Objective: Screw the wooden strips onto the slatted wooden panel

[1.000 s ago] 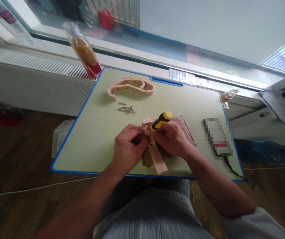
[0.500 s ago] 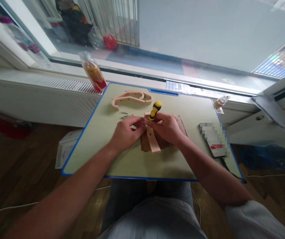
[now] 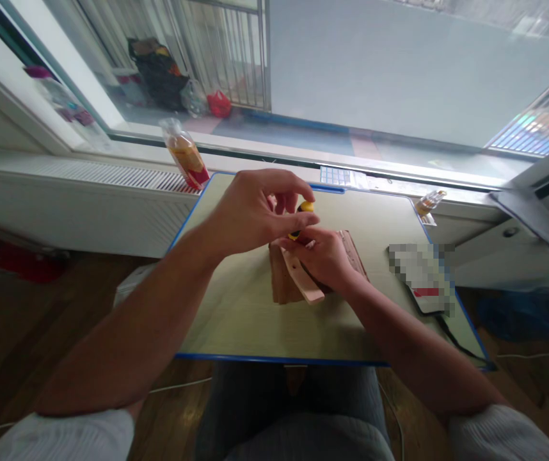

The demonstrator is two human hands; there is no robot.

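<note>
A yellow-and-black screwdriver (image 3: pixel 306 207) stands roughly upright over a pale curved wooden strip (image 3: pixel 303 278); its tip is hidden by my fingers. My left hand (image 3: pixel 260 208) has its thumb and curled fingers around the top of the handle. Lower down, my right hand (image 3: pixel 325 253) pinches around the base of the screwdriver and rests over the strip. Beneath the strip lies a brown block (image 3: pixel 284 285) with rough edges. My left hand and forearm cover the area to the left of the block.
A blue-edged table (image 3: pixel 236 333) carries all this. At its right lies a partly pixelated flat device (image 3: pixel 421 282) with a black cable. A drink bottle (image 3: pixel 185 153) stands by the radiator (image 3: pixel 125 173), and a smaller bottle (image 3: pixel 429 202) is on the right sill.
My left hand has risen from beside the strip to the top of the screwdriver handle, now hiding the curved wooden pieces and screws. My right hand stays at the screwdriver's lower end.
</note>
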